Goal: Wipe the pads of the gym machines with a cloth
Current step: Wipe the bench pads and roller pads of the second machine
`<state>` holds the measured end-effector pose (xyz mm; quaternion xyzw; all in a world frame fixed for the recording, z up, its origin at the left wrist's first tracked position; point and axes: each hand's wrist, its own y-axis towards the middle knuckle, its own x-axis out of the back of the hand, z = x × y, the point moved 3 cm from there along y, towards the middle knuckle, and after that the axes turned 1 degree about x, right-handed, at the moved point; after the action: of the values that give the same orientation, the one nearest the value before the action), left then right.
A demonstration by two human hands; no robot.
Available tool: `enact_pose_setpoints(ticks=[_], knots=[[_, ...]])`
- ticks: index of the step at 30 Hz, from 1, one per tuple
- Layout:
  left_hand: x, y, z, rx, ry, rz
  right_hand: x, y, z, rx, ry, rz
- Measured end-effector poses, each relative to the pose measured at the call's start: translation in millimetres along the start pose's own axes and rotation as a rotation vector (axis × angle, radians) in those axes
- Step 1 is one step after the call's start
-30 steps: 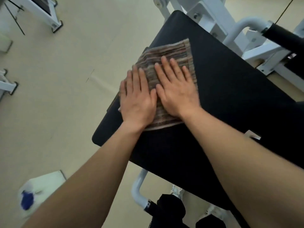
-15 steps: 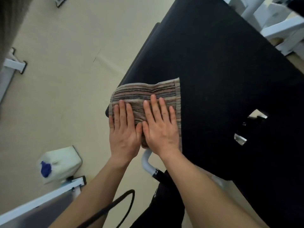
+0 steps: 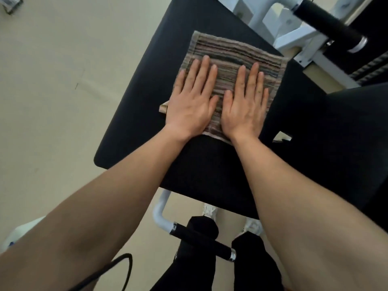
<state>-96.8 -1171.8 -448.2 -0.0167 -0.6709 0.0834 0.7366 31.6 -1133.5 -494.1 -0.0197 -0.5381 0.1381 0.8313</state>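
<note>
A striped brown and grey cloth (image 3: pixel 231 53) lies flat on the black pad (image 3: pixel 210 164) of a gym machine, towards the pad's far end. My left hand (image 3: pixel 192 99) presses on the cloth's left part with straight fingers. Beside it, my right hand (image 3: pixel 245 103) lies flat on the cloth's right part, fingers straight too. The two hands sit side by side, thumbs nearly touching. A corner of the cloth sticks out left of my left hand.
The white machine frame (image 3: pixel 294 36) with a black grip (image 3: pixel 323 17) stands at the far right. A white bar with a black handle (image 3: pixel 201 240) runs below the pad's near edge, by my legs and shoes. A pale container (image 3: pixel 19 232) sits on the beige floor at lower left.
Both hands have pushed the cloth from the pad's near left edge back towards its far end and to the right. The hands have spread slightly apart on the cloth.
</note>
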Motion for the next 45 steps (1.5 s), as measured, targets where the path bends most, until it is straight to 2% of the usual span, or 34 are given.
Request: enact_pose_setpoints(ticks=[3,8,12,17,20,24,28,31,34,36,45], knots=[[-8.1,-73.1,3.1,-0.109,-0.011,0.028,-18.4,-71.9,6.8,-0.100,0.046,0.028],[-25.3,-179.8,11.5,-0.147,0.017,0.173,-51.4,-200.0,13.0,-0.095,0.039,0.172],[-30.0,-146.4,0.7,-0.146,0.024,0.106,-43.3,-141.2,7.1,-0.113,0.059,0.118],[-17.6,-10.8,-43.8,-0.064,-0.062,-0.008,-4.9,-5.5,-27.2,-0.222,0.104,-0.041],[-17.0,14.2,-52.4,-0.095,-0.052,-0.013,0.5,6.2,-42.0,-0.236,0.083,-0.070],[-22.4,-54.6,-40.9,-0.227,-0.044,0.028,-24.6,-74.7,-27.0,-0.347,0.141,-0.101],[-33.4,-143.6,-36.8,-0.345,-0.022,0.147,-55.7,-196.6,-20.7,-0.426,0.157,-0.001],[-42.6,-167.7,-35.5,-0.419,-0.004,0.195,-68.7,-230.7,-20.9,-0.449,0.127,0.092],[-44.1,-150.3,-37.1,-0.412,-0.001,0.162,-59.4,-200.3,-18.1,-0.481,0.122,0.089],[-42.0,-127.8,-39.4,-0.339,-0.008,0.102,-49.4,-168.3,-17.9,-0.453,0.115,0.068],[-17.7,18.6,-36.4,-0.059,-0.012,-0.069,7.4,15.4,-17.3,-0.205,0.099,0.024]])
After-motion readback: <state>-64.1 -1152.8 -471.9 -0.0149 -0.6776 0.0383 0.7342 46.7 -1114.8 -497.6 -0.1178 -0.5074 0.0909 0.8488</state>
